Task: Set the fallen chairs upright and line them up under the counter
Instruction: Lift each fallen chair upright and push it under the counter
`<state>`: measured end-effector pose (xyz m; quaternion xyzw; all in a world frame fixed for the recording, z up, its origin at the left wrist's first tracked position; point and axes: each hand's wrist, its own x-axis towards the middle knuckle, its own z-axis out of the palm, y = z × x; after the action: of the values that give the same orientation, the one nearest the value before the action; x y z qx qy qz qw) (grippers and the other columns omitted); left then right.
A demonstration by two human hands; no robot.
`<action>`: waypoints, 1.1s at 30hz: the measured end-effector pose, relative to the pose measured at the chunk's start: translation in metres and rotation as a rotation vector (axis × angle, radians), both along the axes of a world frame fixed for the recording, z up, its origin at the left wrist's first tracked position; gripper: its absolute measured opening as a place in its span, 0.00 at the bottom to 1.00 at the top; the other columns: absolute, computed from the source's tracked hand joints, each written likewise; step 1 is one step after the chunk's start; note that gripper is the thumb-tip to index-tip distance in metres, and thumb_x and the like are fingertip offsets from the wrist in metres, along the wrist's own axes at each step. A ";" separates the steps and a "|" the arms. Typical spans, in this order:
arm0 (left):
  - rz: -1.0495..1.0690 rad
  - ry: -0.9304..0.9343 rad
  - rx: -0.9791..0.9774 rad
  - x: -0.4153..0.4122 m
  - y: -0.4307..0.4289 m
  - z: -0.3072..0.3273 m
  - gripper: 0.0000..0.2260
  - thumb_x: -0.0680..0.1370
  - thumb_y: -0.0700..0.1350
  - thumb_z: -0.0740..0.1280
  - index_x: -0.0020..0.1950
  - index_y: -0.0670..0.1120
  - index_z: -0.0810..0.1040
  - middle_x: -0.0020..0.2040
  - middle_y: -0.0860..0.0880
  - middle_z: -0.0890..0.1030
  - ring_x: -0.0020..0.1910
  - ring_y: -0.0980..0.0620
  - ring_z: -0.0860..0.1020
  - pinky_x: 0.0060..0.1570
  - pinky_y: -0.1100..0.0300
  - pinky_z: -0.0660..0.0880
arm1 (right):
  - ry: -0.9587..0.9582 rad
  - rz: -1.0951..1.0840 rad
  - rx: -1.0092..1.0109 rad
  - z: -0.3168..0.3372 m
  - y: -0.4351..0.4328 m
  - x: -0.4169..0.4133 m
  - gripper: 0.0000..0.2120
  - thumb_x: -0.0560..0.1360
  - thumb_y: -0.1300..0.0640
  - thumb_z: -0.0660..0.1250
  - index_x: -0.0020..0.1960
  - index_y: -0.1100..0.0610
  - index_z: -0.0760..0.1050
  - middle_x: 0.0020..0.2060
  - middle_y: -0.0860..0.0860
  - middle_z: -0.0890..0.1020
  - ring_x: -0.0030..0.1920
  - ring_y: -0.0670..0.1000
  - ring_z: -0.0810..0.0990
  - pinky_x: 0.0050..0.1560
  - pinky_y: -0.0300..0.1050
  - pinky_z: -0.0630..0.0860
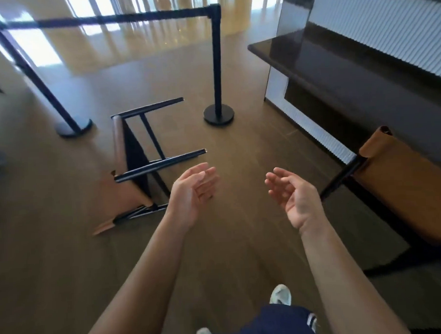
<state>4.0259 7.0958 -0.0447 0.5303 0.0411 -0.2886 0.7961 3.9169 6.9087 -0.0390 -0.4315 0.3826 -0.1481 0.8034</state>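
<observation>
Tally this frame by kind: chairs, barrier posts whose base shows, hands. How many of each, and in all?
Chairs: 2 (fallen chair, upright chair)
Barrier posts: 2 (left post, right post)
Hands: 2 (left hand, right hand)
Total: 6

Upright chair (402, 185) at right is cut off by the frame's edge, as is the tabletop (336, 70) beyond it. The left hand (192, 190) hides part of the fallen chair (136, 154); the far belt barrier (109, 19) is blurred.
</observation>
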 end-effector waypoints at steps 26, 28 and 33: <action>0.824 0.039 -0.004 0.097 0.396 -0.005 0.10 0.80 0.36 0.57 0.52 0.42 0.77 0.46 0.46 0.85 0.45 0.49 0.83 0.51 0.54 0.76 | -0.006 0.857 0.013 -0.037 0.367 0.261 0.14 0.79 0.62 0.58 0.59 0.59 0.79 0.51 0.54 0.86 0.54 0.51 0.84 0.56 0.46 0.77; 0.851 0.050 -0.007 0.117 0.411 -0.007 0.10 0.80 0.36 0.57 0.52 0.42 0.77 0.46 0.46 0.85 0.45 0.49 0.84 0.50 0.55 0.77 | 0.011 0.878 0.013 -0.035 0.383 0.289 0.14 0.79 0.63 0.58 0.58 0.59 0.79 0.51 0.54 0.86 0.54 0.51 0.84 0.55 0.46 0.77; 0.945 0.071 -0.024 0.152 0.451 -0.014 0.10 0.80 0.36 0.57 0.53 0.42 0.77 0.47 0.44 0.85 0.46 0.48 0.83 0.49 0.54 0.78 | 0.038 0.928 -0.029 -0.033 0.422 0.346 0.13 0.78 0.64 0.59 0.55 0.58 0.80 0.49 0.52 0.86 0.51 0.50 0.85 0.52 0.45 0.77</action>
<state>4.1778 7.5466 -0.0584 0.4341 0.3016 0.0866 0.8444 4.2627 7.3310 -0.0723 -0.5710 0.1615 0.2295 0.7715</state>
